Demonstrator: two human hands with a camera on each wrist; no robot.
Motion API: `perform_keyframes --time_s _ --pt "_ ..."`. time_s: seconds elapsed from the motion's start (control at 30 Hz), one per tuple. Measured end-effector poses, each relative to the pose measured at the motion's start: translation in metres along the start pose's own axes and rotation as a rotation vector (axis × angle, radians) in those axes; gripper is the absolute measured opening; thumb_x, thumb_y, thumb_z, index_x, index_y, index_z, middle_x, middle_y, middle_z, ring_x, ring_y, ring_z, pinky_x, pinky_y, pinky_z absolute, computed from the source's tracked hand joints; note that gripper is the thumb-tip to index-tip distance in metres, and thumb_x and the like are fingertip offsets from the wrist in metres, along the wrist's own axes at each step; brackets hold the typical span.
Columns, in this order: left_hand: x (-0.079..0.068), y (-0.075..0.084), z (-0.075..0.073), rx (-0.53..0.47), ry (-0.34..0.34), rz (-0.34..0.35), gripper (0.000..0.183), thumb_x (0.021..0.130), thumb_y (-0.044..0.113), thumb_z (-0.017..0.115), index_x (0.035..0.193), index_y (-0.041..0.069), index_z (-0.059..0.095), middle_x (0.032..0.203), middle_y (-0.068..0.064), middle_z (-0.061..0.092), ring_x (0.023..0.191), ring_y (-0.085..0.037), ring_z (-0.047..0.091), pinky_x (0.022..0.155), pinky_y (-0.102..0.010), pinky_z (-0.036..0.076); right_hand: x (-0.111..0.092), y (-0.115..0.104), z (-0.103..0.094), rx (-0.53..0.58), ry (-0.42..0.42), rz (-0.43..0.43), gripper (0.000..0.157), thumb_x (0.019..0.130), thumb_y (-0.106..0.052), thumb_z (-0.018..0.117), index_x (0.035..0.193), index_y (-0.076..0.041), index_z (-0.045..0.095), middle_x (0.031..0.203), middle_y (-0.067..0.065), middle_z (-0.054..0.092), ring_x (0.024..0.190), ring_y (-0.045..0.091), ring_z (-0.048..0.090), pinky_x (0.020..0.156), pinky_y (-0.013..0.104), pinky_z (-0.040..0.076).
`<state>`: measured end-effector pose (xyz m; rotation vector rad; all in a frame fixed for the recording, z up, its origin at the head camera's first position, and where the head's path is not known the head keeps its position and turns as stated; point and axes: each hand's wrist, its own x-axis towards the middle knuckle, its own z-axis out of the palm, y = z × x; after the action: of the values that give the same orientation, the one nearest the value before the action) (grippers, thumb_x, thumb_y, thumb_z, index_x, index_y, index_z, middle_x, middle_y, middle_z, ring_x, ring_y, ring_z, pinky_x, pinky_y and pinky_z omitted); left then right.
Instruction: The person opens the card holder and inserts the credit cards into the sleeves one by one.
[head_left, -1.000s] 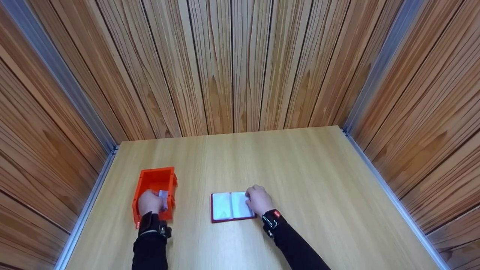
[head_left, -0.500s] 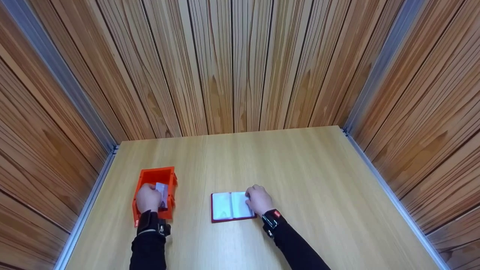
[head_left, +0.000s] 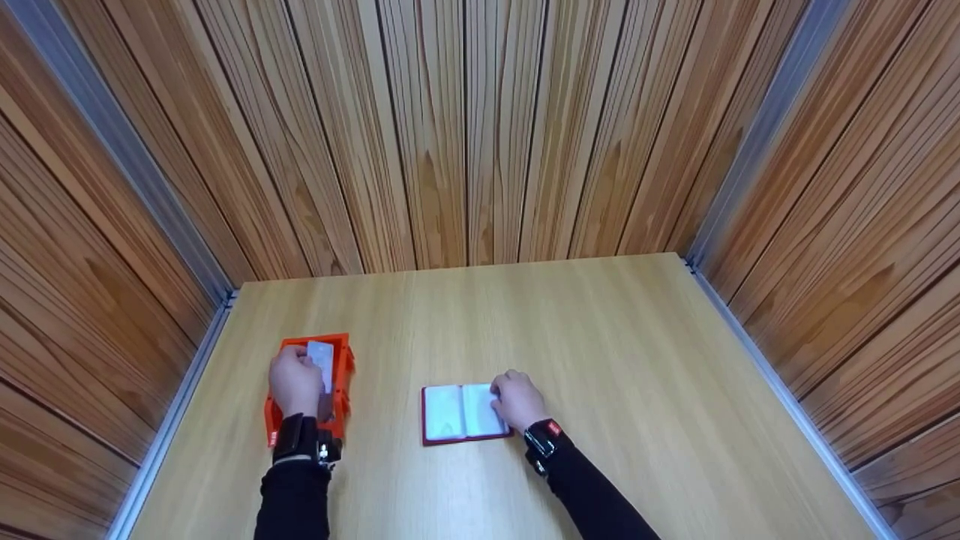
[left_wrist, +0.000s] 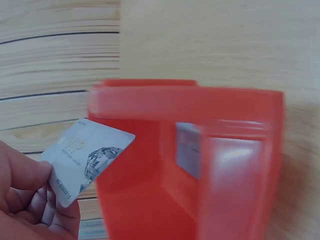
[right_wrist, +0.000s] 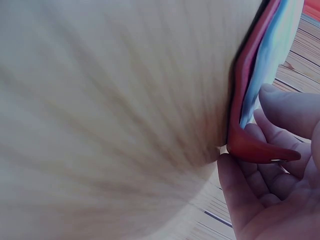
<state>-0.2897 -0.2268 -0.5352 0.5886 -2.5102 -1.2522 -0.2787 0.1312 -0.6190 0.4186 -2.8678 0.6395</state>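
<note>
While the left hand (head_left: 297,381) is pinching a silvery card (left_wrist: 90,157) along one edge between thumb and curled fingers, the card is hovering at the far end of the orange bin (head_left: 346,367), and the right hand (head_left: 519,400) is curling its fingers round the right edge of the open red-covered booklet (head_left: 444,412), which is lying on the surface (head_left: 600,337). Because only an edge is being gripped, the card could be twisting or slipping loose should its free corner catch the bin's rim. A hard tug from the right hand could be skewing the booklet or closing its pages. The left hand is hiding part of the bin's inside, so the flat piece (left_wrist: 188,150) showing through the notch is hard to identify. In the right wrist view the frame is cutting off most of the booklet, and whether the thumb is touching the pages I cannot tell. The card's smaller print is blurring.
</note>
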Motion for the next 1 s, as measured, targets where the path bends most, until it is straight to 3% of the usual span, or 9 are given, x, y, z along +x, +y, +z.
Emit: perform_keyframes --time_s 0.17,0.37,0.73,1.0 --pt "0.003 0.015 -0.003 0.01 0.056 0.095 0.026 0.098 -0.001 0.048 0.12 -0.01 0.058 0.112 -0.027 0.057 0.107 -0.041 0.053 0.095 -0.052 0.04 0.001 0.001 0.001 -0.001 -0.004 0.006 0.016 0.077 -0.008 0.078 0.088 -0.005 0.067 0.088 0.006 0.057 0.087 0.028 0.057 0.075 0.041 0.05" --pt "-0.001 0.029 -0.004 -0.025 0.053 0.139 0.025 0.1 0.001 0.048 0.122 -0.007 0.058 0.114 -0.023 0.056 0.106 -0.038 0.053 0.094 -0.05 0.043 0.0 0.001 0.001 0.003 -0.014 0.007 0.015 0.078 -0.008 0.078 0.089 -0.005 0.067 0.087 0.006 0.056 0.087 0.027 0.056 0.075 0.041 0.05" --pt "-0.011 0.043 0.009 -0.053 0.11 0.277 0.017 0.093 -0.005 0.055 0.108 -0.011 0.061 0.1 -0.027 0.059 0.096 -0.041 0.055 0.088 -0.051 0.043 0.0 0.001 0.001 0.009 -0.016 0.007 0.016 0.079 -0.009 0.078 0.089 -0.005 0.067 0.089 0.007 0.056 0.086 0.027 0.056 0.076 0.041 0.05" --pt "-0.024 0.051 0.017 -0.145 -0.02 0.183 0.02 0.097 0.0 0.054 0.116 -0.006 0.059 0.107 -0.021 0.059 0.097 -0.035 0.054 0.089 -0.046 0.047 0.0 0.001 0.001 0.006 -0.005 -0.006 0.016 0.078 -0.008 0.078 0.089 -0.005 0.068 0.088 0.006 0.056 0.085 0.027 0.056 0.075 0.041 0.049"
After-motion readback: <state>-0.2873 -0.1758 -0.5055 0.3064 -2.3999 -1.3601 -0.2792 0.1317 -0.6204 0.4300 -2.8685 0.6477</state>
